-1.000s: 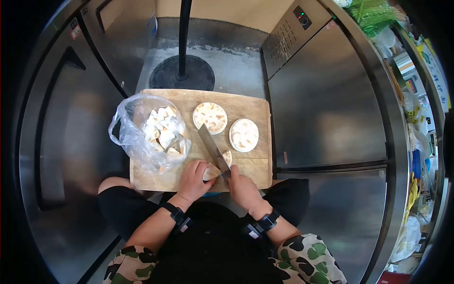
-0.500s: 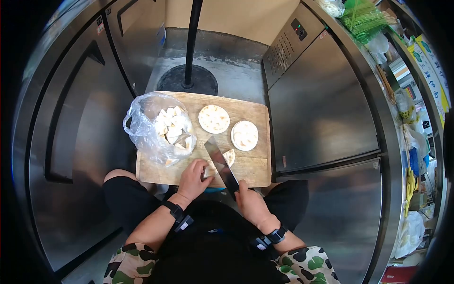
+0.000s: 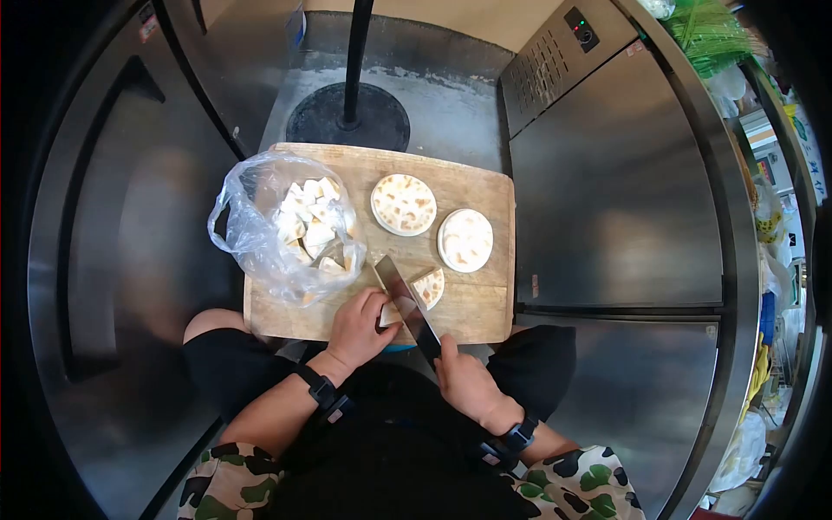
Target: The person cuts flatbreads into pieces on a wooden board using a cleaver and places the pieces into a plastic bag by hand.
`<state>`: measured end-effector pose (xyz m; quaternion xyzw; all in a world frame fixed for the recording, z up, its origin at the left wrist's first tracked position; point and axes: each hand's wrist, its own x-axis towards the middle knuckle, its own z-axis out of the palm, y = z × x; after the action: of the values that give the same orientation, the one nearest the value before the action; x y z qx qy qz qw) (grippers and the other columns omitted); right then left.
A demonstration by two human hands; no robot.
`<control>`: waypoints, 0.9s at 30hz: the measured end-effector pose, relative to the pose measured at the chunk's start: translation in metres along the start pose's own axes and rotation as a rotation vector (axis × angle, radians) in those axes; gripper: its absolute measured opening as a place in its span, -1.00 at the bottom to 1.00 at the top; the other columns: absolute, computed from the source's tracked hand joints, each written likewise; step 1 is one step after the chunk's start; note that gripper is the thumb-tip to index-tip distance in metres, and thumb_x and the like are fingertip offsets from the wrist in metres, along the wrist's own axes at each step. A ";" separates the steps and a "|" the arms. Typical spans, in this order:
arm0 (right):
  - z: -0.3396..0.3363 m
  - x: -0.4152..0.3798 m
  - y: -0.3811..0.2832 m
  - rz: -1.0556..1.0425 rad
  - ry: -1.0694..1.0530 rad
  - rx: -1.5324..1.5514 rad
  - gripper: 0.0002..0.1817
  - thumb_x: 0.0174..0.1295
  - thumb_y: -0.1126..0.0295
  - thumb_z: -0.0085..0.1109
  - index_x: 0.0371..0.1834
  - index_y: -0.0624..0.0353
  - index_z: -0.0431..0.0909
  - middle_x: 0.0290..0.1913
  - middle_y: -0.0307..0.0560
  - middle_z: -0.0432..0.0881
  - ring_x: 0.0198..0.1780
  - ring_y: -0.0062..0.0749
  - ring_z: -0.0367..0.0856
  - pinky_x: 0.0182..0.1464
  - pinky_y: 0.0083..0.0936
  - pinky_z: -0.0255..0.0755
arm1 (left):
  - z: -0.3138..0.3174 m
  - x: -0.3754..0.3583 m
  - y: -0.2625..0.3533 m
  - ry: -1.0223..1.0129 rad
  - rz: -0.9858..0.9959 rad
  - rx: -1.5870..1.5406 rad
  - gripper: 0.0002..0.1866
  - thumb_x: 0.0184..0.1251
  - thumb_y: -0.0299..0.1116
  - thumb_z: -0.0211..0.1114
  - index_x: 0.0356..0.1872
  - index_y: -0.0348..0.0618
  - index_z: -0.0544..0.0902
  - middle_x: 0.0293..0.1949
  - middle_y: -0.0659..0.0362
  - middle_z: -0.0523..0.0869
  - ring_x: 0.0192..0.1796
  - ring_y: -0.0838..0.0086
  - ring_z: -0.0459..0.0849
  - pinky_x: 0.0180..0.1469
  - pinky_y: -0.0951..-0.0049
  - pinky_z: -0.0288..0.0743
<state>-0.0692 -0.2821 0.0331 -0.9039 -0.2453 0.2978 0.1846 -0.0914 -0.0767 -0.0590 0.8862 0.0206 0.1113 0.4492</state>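
Observation:
My right hand [image 3: 472, 381] is closed around the handle of a kitchen knife [image 3: 404, 295]. Its broad blade points up and left, over a flatbread being split into parts. To the right of the blade lies a flatbread wedge [image 3: 430, 286]. On the other side, my left hand [image 3: 360, 328] has its fingers curled on a pale flatbread piece [image 3: 389, 315], close beside the blade. Two whole round flatbreads, one farther back [image 3: 404, 205] and one to the right [image 3: 465, 240], rest on the wooden cutting board [image 3: 347, 160].
A clear plastic bag [image 3: 236, 232] full of cut flatbread pieces [image 3: 317, 236] sits at the board's left. Behind stands a black pole on a round base [image 3: 316, 120]. Steel cabinets flank both sides, left [image 3: 165, 225] and right [image 3: 615, 191]. Bagged goods line the far right.
The head view has shifted, so the board appears slightly larger. Both hands keep nearly the same position over the flatbread, with the knife still between its parts.

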 end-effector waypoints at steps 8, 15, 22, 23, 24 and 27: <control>0.016 0.047 -0.007 -0.015 0.110 0.008 -0.76 0.36 0.47 -0.01 -0.01 0.29 0.22 -0.44 0.35 0.64 -0.36 0.33 0.65 -0.33 0.16 0.48 | 0.004 -0.001 -0.001 0.053 0.182 0.100 -0.51 -0.12 -0.38 0.59 -0.13 -0.18 0.56 -0.17 0.09 0.61 -0.28 0.19 0.64 -0.26 0.26 0.55; 0.001 0.012 0.017 -0.120 0.301 0.142 -0.70 0.39 0.41 0.07 0.02 0.33 0.23 -0.46 0.38 0.62 -0.37 0.37 0.61 -0.35 0.15 0.44 | 0.006 -0.002 0.013 0.054 0.089 0.195 -0.44 -0.05 -0.25 0.58 -0.01 -0.17 0.53 0.00 0.06 0.57 -0.06 0.09 0.66 -0.06 0.21 0.59; -0.048 -0.073 0.026 0.132 0.388 0.592 -0.73 0.44 0.48 0.09 0.06 0.24 0.23 -0.55 -0.03 0.62 -0.67 -0.47 0.57 -0.61 -0.51 0.44 | 0.016 0.023 0.026 -0.087 0.036 0.370 -0.62 0.14 -0.23 0.45 -0.09 -0.14 0.55 -0.06 0.06 0.52 -0.16 0.09 0.69 -0.16 0.13 0.62; -0.049 -0.079 0.029 0.131 0.394 0.594 -0.73 0.45 0.49 0.06 0.09 0.25 0.23 -0.55 -0.04 0.62 -0.68 -0.49 0.56 -0.62 -0.53 0.42 | 0.012 0.023 0.025 -0.097 0.019 0.369 -0.64 0.14 -0.24 0.44 -0.10 -0.13 0.56 -0.09 0.07 0.52 -0.19 0.10 0.70 -0.20 0.12 0.62; -0.045 -0.083 0.036 0.138 0.412 0.624 -0.73 0.45 0.49 0.06 0.09 0.26 0.23 -0.56 -0.05 0.61 -0.68 -0.51 0.55 -0.63 -0.55 0.41 | 0.003 0.021 0.029 -0.061 0.068 0.361 -0.68 0.13 -0.27 0.43 -0.16 -0.15 0.55 -0.11 0.06 0.55 -0.26 0.10 0.70 -0.26 0.13 0.62; -0.037 -0.089 0.050 0.148 0.441 0.705 -0.74 0.46 0.52 0.04 0.11 0.26 0.23 -0.54 -0.08 0.61 -0.69 -0.56 0.51 -0.66 -0.59 0.38 | -0.043 0.023 0.050 0.150 0.184 0.324 -0.68 0.12 -0.27 0.42 -0.17 -0.17 0.56 -0.11 0.06 0.58 -0.21 0.12 0.71 -0.24 0.15 0.62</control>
<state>-0.0918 -0.3782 0.0768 -0.8428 -0.0174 0.1755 0.5085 -0.0814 -0.0692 0.0101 0.9343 -0.0096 0.2127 0.2858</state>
